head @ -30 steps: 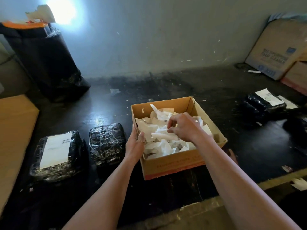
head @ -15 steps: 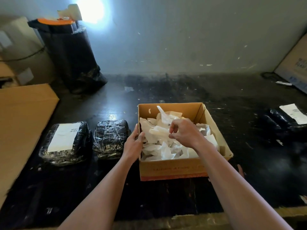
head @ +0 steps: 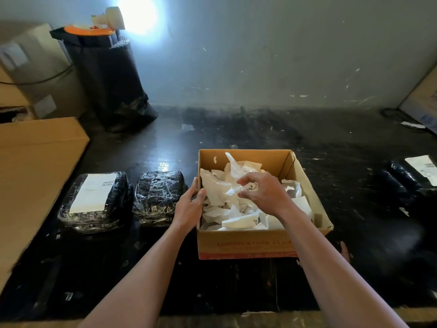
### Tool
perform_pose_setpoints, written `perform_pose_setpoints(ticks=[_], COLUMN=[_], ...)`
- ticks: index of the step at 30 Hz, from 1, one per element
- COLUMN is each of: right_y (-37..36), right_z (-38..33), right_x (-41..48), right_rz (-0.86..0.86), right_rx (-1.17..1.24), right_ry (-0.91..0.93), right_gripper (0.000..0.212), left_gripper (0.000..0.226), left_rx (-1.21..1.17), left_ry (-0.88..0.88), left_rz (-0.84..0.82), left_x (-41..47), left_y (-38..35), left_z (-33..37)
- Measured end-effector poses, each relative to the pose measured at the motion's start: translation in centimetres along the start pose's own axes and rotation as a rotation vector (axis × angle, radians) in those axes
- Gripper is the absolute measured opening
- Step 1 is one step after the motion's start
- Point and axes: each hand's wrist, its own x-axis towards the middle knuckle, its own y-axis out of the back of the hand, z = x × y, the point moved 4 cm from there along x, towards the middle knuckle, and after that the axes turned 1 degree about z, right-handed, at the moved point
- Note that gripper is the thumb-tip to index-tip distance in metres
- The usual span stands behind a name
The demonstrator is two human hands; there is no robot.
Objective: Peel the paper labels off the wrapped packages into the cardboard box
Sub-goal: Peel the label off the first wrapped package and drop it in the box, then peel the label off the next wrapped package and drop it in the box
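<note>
An open cardboard box (head: 246, 243) sits in the middle of the dark table, filled with several crumpled white paper labels (head: 238, 216). My left hand (head: 189, 205) grips the box's left wall. Over the paper pile hovers my right hand (head: 262, 192), fingers spread, with a scrap of label at its fingertips. Left of the box lie two black wrapped packages: the far one (head: 94, 216) carries a white label (head: 93, 195), the near one (head: 158, 195) has none. Another black package (head: 402, 183) with a label (head: 423, 168) lies at the right edge.
A flat cardboard sheet (head: 30, 171) covers the table's left side. A tall black-wrapped bundle (head: 108, 84) with an orange top stands at the back left against the wall. More cardboard (head: 423, 102) leans at the far right. Paper scraps dot the table.
The view has swung left and down, so the box sits more to the right. My right hand's fingers have spread apart over the paper pile. My left hand stays on the box wall.
</note>
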Motion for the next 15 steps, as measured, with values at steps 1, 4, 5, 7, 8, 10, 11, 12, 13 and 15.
perform_pose_setpoints(ticks=[1,4,5,7,8,10,11,12,13,15], right_y=[-0.1,-0.4,-0.6,-1.2,-1.5,-2.4,-3.0,-3.6,-4.4,-6.1], right_z=[-0.2,-1.1,-1.5,-2.5,-3.2,-4.6,-5.4,-6.3,-7.1,-8.6], right_x=[0.0,0.0,0.2,0.6,1.0,1.8,2.3,2.8,3.3,4.4], right_rz=[-0.001,0.004,0.007,0.006,0.006,0.006,0.004,-0.002,-0.009,-0.031], right_rx=[0.009,0.024,0.025,0.021,0.019,0.021,0.019,0.014,0.017,0.023], right_ry=[0.002,0.007,0.011,0.025,0.035,0.055,0.069,0.079,0.084,0.073], right_gripper=[0.028,0.032,0.034,0.036,0.036,0.034,0.033,0.032,0.032,0.032], left_gripper=[0.055,0.054,0.053,0.050,0.049,0.048,0.046,0.043,0.040,0.037], left_rx=[0.000,0.013,0.018,0.048,0.069,0.105,0.134,0.168,0.199,0.277], left_ry=[0.003,-0.012,-0.023,-0.028,-0.030,-0.036,-0.054,-0.079,-0.106,-0.139], left_rz=[-0.003,-0.014,-0.023,-0.027,-0.017,0.038,0.089,0.140,0.184,0.244], left_x=[0.0,0.1,0.1,0.4,0.5,0.7,0.9,1.2,1.6,2.5], left_y=[0.0,0.2,0.4,0.9,1.4,2.9,3.9,5.1,6.4,8.9], left_z=[0.0,-0.1,-0.1,-0.1,0.0,0.4,0.7,1.0,1.1,1.0])
